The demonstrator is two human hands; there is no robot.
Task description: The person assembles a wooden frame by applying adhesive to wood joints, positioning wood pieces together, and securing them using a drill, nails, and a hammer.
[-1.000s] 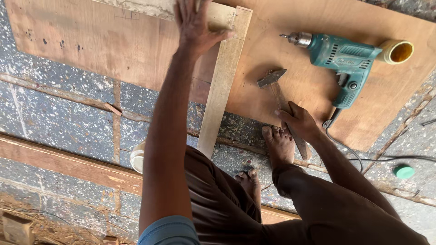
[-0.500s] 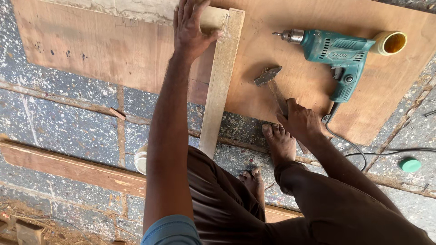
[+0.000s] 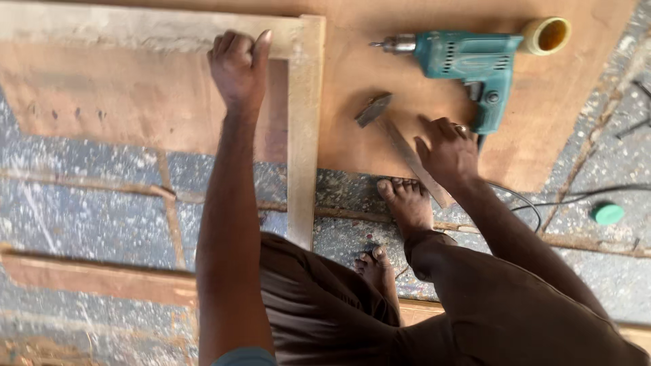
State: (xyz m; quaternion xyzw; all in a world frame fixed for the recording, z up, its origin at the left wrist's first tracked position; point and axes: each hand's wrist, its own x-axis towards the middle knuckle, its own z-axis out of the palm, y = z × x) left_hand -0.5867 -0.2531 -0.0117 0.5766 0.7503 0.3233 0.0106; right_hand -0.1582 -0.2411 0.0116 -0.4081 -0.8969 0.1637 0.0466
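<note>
The left hand [image 3: 239,68], upper middle of the frame, is curled into a loose fist with the thumb up, resting on the corner where two pale wooden strips [image 3: 304,129] meet — one running across the top, the other coming down toward the person's lap. The fingers are folded over rather than wrapped around the wood, so it reads as pressing down to keep the corner from shifting; whether anything small is pinched inside the fist cannot be told.

The right hand [image 3: 447,150], right of centre, lies on the wooden handle of a hammer [image 3: 397,139], fingers bent over it but not visibly closed around it. The hammer lies flat, its metal head pointing to the upper left and its handle slanting down to the lower right — placed within easy reach of that hand.

Both rest on a brown plywood sheet [image 3: 352,146] on the speckled floor. Just above the right hand lies a teal electric drill [image 3: 468,61], bit pointing left, cord trailing away to the right. A roll of yellow tape [image 3: 546,35] sits at the drill's far end. A bare foot [image 3: 405,203] is planted at the sheet's lower edge, seemingly steadying it. A small green cap [image 3: 607,213] lies well apart at the right.
</note>
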